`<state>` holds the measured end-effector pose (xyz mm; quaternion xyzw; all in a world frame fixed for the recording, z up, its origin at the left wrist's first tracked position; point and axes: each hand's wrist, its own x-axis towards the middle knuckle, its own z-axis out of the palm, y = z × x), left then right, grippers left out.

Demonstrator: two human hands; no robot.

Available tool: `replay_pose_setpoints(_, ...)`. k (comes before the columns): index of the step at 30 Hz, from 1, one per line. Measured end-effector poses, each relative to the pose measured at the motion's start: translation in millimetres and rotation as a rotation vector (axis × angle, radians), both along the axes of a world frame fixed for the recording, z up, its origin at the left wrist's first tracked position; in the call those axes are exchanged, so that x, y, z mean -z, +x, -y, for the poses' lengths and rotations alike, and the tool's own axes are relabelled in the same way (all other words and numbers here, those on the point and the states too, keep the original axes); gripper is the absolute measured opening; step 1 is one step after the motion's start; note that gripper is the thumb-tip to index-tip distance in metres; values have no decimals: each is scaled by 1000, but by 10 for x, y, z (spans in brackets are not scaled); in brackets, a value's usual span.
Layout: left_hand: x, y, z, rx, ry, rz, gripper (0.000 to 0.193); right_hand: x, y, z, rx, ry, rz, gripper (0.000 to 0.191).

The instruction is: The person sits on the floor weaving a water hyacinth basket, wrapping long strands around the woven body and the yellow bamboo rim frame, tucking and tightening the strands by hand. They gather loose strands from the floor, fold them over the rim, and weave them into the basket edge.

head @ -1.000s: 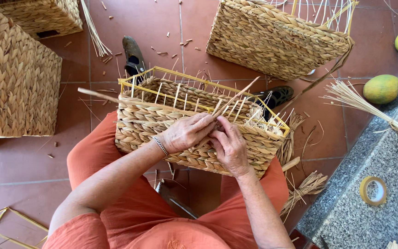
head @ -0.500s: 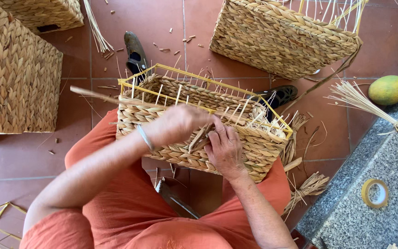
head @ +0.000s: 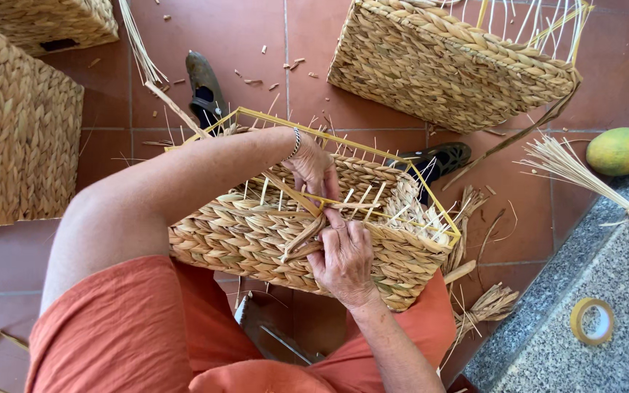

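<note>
We see the left hand point(head: 313, 169) now lifted over the basket point(head: 256, 233) rim, pinching a straw strand point(head: 296, 195); right hand point(head: 343, 255) grips the strand ends, so weaving advances.

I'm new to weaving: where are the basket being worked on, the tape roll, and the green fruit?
Basket point(head: 256, 233), head view, woven front wall.
Tape roll point(head: 592, 321), head view, yellow ring's rim.
Green fruit point(head: 618, 151), head view, its middle.
</note>
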<state>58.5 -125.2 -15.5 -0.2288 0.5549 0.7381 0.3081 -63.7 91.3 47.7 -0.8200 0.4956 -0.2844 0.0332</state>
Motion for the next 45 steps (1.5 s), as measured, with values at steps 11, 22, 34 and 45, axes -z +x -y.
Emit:
replay_pose_setpoints(11, 4, -86, 106, 140, -568, 272, 22, 120, -150, 52, 39, -131, 450, 22)
replay_pose_setpoints(22, -104, 614, 324, 366, -1299, 693, 31, 12, -72, 78, 142, -88, 221, 31)
replay_pose_setpoints(34, -231, 669, 33, -2, -695, -92, 40, 108, -840, -459, 567, -279, 294, 25)
replay_pose_setpoints(45, -307, 940, 46, -28, -787, 165, 23, 936, -1504, -670, 668, 198, 877, 38)
